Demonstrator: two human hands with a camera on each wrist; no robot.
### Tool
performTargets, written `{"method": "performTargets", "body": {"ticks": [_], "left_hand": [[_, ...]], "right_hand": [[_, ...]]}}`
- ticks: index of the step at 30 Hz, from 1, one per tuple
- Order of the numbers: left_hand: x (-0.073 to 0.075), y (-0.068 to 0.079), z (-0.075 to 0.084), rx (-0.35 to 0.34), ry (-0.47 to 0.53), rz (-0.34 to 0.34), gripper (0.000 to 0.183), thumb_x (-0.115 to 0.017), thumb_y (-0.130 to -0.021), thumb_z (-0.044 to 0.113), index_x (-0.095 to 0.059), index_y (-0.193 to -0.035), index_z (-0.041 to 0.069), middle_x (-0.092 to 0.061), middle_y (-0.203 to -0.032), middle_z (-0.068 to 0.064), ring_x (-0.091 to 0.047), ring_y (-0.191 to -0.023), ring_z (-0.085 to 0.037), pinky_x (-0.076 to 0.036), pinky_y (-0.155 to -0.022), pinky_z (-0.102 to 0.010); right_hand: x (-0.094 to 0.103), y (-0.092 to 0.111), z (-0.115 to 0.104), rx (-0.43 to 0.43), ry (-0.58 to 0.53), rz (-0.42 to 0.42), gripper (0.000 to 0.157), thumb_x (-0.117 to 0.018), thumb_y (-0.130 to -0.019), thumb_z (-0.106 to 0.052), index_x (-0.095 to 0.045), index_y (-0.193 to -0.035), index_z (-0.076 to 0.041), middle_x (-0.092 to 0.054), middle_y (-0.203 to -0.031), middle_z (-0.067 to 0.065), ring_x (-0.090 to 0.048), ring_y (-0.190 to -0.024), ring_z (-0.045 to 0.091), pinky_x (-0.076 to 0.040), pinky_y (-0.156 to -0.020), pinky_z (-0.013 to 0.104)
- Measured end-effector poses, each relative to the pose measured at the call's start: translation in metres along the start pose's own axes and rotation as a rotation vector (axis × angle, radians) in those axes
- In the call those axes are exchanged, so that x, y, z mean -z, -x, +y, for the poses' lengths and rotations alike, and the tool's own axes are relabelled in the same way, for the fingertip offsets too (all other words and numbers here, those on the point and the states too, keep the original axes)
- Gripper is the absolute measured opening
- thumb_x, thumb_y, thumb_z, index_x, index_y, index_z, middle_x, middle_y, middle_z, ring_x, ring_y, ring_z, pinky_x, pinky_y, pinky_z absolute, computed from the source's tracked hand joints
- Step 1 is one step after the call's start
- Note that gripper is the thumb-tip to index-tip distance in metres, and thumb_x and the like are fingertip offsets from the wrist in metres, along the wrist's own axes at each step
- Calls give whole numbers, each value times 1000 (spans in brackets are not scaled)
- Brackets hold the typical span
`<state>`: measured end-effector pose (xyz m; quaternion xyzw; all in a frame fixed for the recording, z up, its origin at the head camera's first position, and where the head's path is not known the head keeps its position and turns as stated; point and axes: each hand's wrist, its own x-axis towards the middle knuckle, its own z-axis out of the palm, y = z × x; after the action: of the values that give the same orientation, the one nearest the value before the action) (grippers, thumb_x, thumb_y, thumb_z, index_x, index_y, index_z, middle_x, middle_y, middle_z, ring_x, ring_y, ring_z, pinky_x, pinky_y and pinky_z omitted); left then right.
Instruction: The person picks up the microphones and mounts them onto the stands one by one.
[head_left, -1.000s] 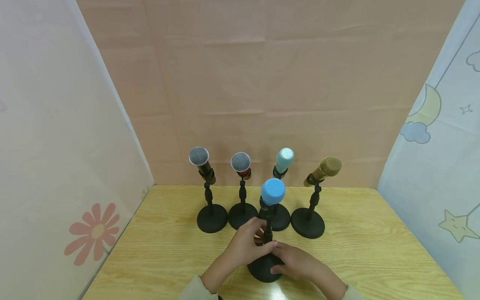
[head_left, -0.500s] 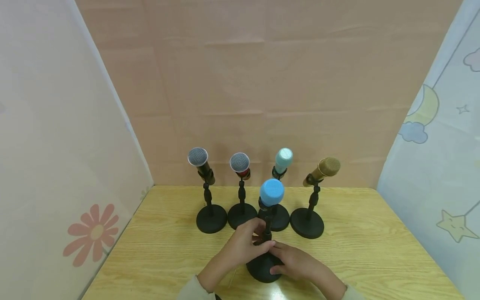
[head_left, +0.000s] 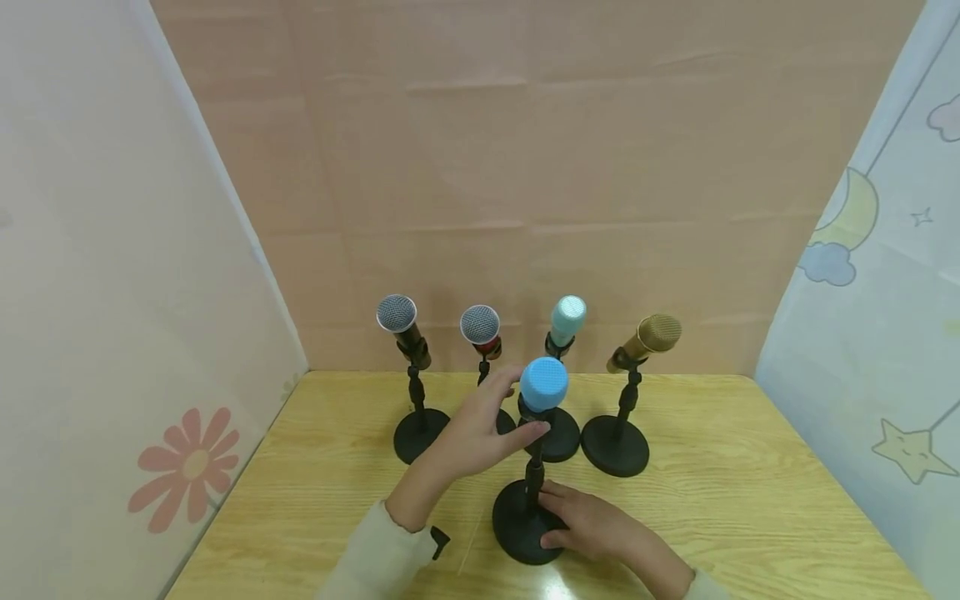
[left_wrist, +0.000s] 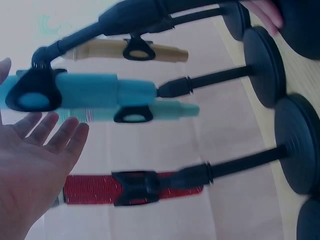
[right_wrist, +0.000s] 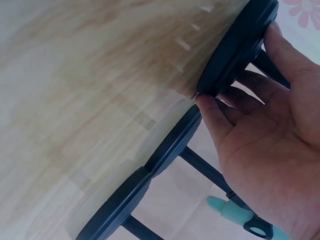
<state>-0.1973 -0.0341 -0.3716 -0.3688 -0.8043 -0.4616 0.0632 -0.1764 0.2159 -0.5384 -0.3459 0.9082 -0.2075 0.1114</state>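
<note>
A blue microphone [head_left: 544,384] sits in the clip of a black microphone stand [head_left: 516,527] near the table's front. My left hand [head_left: 471,435] is raised beside the microphone's head, fingers extended and thumb apart; in the left wrist view that hand [left_wrist: 37,167] has its fingertips just beside the blue body [left_wrist: 90,90]. Low down, my right hand [head_left: 592,527] holds the right side of the round base. The right wrist view shows its thumb on the upper face of the base [right_wrist: 232,55] and its fingers along the rim.
Behind stand several more microphones on black stands: a black one [head_left: 397,314], a red one [head_left: 481,327], a mint one [head_left: 569,318] and a gold one [head_left: 658,333]. Their bases sit close together in a row. A tan backdrop [head_left: 487,167] rises behind the wooden table [head_left: 750,500].
My left hand has left the lower pole of the stand and moved up beside the blue microphone's head, its fingers spreading. The right hand stays on the base; the stand has not visibly moved.
</note>
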Motion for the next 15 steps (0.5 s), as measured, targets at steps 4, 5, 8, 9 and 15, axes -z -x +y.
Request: {"method": "performTargets", "body": {"ticks": [4,5,8,9,15], "left_hand": [[-7,-8,6,-37,8,-30,58,-67,-99,37,-43,-150,26,-53,-142,3,-51,-133,-16,-48,-106,-48],[-9,-10,7,-40,17,-34,57,-66,-100,35,-43,-150,23,-54,-141,1,-51,-133,-16,-47,-106,-48],[-12,-11,7,-31,33,-38,54,-64,-101,31,-43,-150,18,-56,-141,-2,-52,-134,-18,-47,-108,-47],[-13,-11,7,-23,33,-39,54,-63,-102,31,-43,-149,18,-57,-141,-2,-53,-134,-18,-47,-108,-46],[-15,-8,4,14,30,-61,54,-64,-101,31,-43,-149,16,-56,-142,-2,-54,-133,-19,-47,-107,-46]], "right_hand": [[-1,2,3,35,10,15,76,-52,-96,-63,-51,-149,-9,-45,-154,17,-51,-135,39,-49,-102,52],[0,2,3,43,14,12,75,-52,-96,-62,-51,-149,-9,-45,-154,18,-51,-135,39,-50,-102,51],[1,2,2,42,11,-2,75,-54,-97,-60,-50,-149,-7,-44,-155,19,-50,-135,40,-49,-102,52],[-1,2,4,43,17,0,75,-54,-97,-61,-50,-149,-7,-44,-155,19,-50,-136,39,-50,-102,50],[-13,-2,17,6,19,-6,79,-50,-94,-68,-49,-151,-14,-42,-158,12,-49,-138,36,-48,-104,51]]}}
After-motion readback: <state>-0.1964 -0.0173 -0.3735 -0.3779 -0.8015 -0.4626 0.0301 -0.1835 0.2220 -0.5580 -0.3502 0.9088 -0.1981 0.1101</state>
